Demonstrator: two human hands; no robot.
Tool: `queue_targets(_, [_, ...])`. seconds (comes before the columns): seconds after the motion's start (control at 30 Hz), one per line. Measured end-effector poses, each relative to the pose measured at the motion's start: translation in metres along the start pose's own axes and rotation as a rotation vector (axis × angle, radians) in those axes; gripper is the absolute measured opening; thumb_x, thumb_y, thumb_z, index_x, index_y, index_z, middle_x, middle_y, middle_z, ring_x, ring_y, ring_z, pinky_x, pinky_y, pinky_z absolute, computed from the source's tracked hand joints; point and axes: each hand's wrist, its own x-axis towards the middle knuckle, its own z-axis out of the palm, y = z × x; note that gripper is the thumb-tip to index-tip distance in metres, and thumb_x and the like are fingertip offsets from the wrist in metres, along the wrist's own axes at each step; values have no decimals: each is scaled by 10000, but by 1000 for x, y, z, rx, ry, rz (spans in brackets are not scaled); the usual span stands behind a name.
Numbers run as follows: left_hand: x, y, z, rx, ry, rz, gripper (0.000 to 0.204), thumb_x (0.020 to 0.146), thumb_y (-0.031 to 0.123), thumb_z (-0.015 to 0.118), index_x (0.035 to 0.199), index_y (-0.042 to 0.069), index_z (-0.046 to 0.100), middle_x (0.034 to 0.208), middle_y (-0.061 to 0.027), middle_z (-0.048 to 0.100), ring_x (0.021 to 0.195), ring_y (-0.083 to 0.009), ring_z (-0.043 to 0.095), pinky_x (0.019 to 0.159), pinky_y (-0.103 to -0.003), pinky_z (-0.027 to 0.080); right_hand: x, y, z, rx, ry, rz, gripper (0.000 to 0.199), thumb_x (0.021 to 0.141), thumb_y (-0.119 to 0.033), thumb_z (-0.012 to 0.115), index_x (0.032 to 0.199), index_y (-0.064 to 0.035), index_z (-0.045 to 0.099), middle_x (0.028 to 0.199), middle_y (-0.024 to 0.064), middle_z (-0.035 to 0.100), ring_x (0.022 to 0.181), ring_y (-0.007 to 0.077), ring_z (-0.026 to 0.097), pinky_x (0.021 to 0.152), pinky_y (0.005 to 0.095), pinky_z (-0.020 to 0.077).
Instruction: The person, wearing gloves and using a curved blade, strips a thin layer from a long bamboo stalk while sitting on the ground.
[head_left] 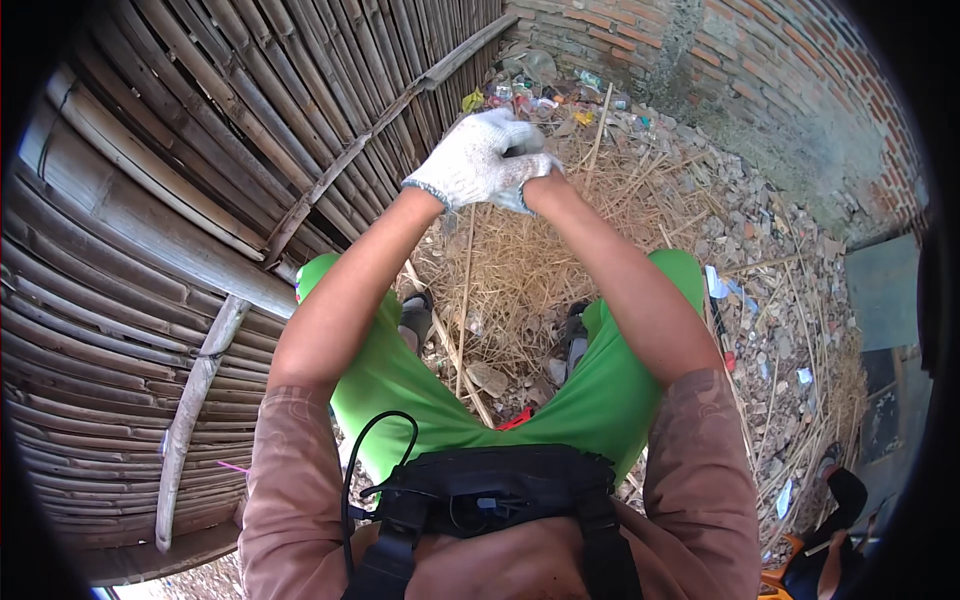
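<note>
Both my hands wear white knitted gloves and are held together in front of me at arm's length. My left hand (pixel 468 158) is curled over my right hand (pixel 527 180), its fingers closed around the right glove near the wrist. Most of my right hand is hidden behind the left, so its fingers cannot be made out. The hands hover above a heap of dry straw (pixel 520 265), close to a bamboo wall (pixel 250 120).
The slatted bamboo wall fills the left side, with a loose bamboo pole (pixel 195 400) leaning on it. A brick wall (pixel 760 60) stands at the back right. Rubble, thin sticks and litter (pixel 540 95) cover the ground. A person's dark-clothed limb (pixel 845 500) shows at lower right.
</note>
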Motion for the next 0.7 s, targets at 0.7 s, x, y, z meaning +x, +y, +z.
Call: queue_targets(0.7, [-23,-22,40,-84,-470,-290,270,880,196,671,1071,26,755,992,-223,753,983,-361,731,928,-454,558,-37,-35,4,-215,-553,145,972,879,-686,636,1659,-172,371,1724,133,345,1571,294,364,1304,394,293])
